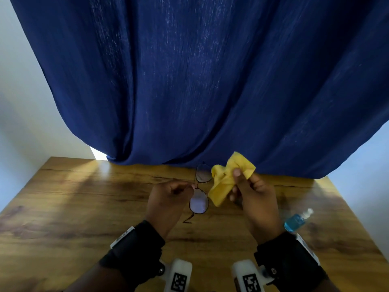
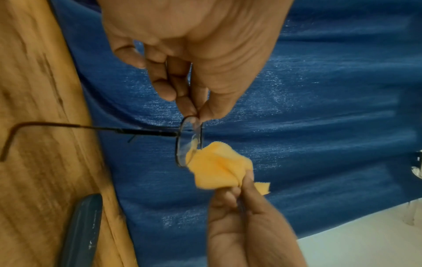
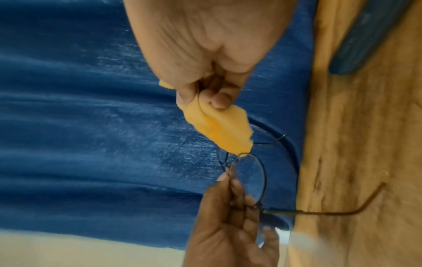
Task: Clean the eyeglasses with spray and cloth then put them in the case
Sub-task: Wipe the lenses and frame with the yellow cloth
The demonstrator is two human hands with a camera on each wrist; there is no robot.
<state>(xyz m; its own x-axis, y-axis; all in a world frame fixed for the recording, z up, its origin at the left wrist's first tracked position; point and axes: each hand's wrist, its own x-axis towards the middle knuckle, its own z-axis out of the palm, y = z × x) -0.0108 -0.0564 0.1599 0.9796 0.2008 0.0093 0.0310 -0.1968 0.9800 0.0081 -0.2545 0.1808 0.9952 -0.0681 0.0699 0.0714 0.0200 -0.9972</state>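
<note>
Thin dark-rimmed eyeglasses hang in the air above the wooden table, temples unfolded. My left hand pinches them at the frame near the bridge, between thumb and fingertips. A crumpled yellow cloth sits just right of the lenses, pinched by my right hand. In the left wrist view the cloth reaches the edge of a lens. The right wrist view shows the cloth just above the lens. A small spray bottle of blue liquid lies on the table at the right.
A dark blue-grey glasses case lies on the table near me, also seen as the case in the right wrist view; it is out of the head view. A blue curtain hangs along the table's far edge.
</note>
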